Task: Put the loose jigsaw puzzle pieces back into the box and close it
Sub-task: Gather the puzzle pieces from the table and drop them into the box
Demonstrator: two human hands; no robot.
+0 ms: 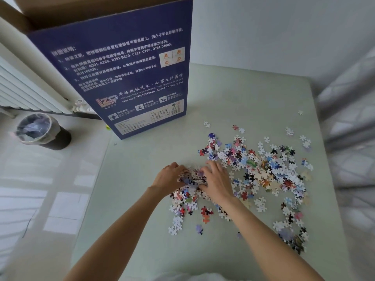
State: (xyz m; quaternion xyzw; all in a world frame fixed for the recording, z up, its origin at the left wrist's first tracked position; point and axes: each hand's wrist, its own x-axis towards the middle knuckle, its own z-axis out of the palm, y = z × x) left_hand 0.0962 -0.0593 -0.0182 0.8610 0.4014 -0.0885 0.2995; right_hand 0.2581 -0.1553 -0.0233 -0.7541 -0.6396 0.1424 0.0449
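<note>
While both hands are cupping a heap of small pieces between them, I am looking down on a pale green table top (142, 199) from the head view. My left hand (168, 177) is curling its fingers round the left side of the gathered clump of jigsaw pieces (192, 176), and my right hand (218, 183) is pressing in from the right side with its fingers bent over the same clump, so the two hands are squeezing it together. Loose multicoloured cardboard puzzle pieces (263, 169) are lying scattered over the table to the right of my hands and toward the near right edge, with a few strays farther back. A tall dark blue cardboard box with white printed text (129, 78) is standing upright at the far left of the table, its brown top flaps open, well apart from the pile. On the floor to the left, a round dark waste bin lined with a plastic bag (40, 130) is sitting near a white radiator (24, 88).
</note>
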